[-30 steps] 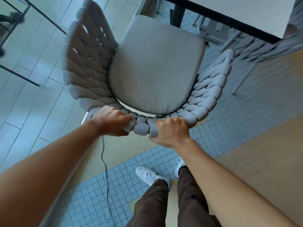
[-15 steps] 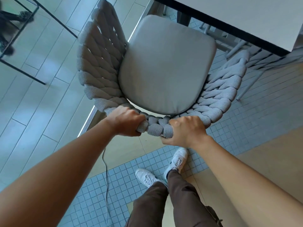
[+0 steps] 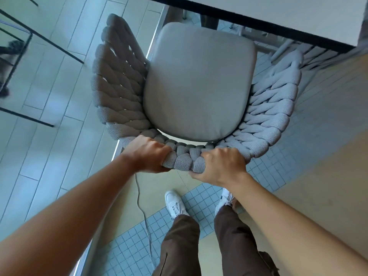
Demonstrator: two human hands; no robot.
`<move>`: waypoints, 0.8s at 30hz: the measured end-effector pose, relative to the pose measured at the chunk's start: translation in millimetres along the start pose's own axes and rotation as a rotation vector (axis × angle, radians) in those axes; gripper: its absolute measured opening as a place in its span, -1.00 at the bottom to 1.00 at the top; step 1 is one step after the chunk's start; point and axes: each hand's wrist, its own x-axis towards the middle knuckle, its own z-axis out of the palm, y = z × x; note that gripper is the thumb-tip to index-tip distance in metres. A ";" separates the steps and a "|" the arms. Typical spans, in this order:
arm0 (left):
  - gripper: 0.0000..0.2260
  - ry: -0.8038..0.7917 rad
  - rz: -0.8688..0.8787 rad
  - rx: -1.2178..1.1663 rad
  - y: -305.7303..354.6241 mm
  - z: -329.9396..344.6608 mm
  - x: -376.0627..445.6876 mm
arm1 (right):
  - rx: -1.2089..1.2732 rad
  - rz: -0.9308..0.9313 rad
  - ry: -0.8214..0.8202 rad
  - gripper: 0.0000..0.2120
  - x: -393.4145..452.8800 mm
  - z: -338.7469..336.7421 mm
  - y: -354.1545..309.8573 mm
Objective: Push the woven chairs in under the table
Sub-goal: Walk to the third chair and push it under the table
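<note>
A grey woven chair [image 3: 119, 84] with a smooth grey seat cushion [image 3: 199, 82] stands right in front of me. My left hand [image 3: 148, 154] and my right hand [image 3: 221, 166] both grip the top of its braided backrest, side by side. The front of the cushion sits just short of the dark edge of the pale table [image 3: 278, 10] at the top. A second woven chair [image 3: 326, 54] shows partly under the table at the upper right.
A black metal frame [image 3: 25, 56] stands on the pale plank floor at the left. A thin cable [image 3: 142, 212] runs across the floor near my white shoes [image 3: 175, 204]. Small blue tiles and beige flooring lie below and right.
The chair has moved forward toward the table with both hands on its backrest, and my feet have stepped after it.
</note>
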 end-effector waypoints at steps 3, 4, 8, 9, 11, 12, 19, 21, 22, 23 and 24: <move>-0.56 0.040 0.004 0.013 -12.5 -1.8 4.8 | 0.023 0.025 0.024 -0.31 10.5 -5.2 -2.3; -0.55 0.038 0.001 0.016 -16.9 -2.4 7.0 | 0.021 0.030 0.029 -0.32 14.6 -6.3 -3.2; -0.46 0.017 0.005 0.050 -25.9 0.9 10.9 | 0.027 0.047 0.039 -0.20 21.5 -8.2 -1.2; -0.43 0.037 0.020 0.031 -26.8 -0.5 10.9 | 0.044 0.050 0.038 -0.15 20.3 -7.8 0.5; -0.39 0.142 0.066 -0.082 -26.3 -4.1 7.1 | 0.123 0.050 0.075 -0.12 14.1 -4.0 2.5; -0.40 0.251 0.069 -0.148 -23.6 -3.0 4.9 | 0.187 0.060 0.141 -0.17 11.2 -1.0 2.1; -0.02 0.682 -1.267 -0.884 27.0 1.9 3.7 | 0.731 1.086 0.749 0.03 10.0 3.8 -29.9; 0.11 0.701 -1.539 -1.349 27.7 -1.4 7.5 | 1.122 1.394 0.764 0.11 12.0 5.5 -35.7; 0.10 0.721 -1.570 -1.588 28.0 -1.6 10.2 | 1.347 1.502 0.729 0.09 14.2 6.2 -37.9; 0.01 0.725 -1.552 -1.790 29.1 -2.3 13.1 | 1.558 1.567 0.696 0.03 16.1 6.8 -39.7; -0.12 0.726 -1.517 -1.918 30.7 -3.1 15.4 | 1.732 1.584 0.694 -0.08 18.5 7.6 -40.5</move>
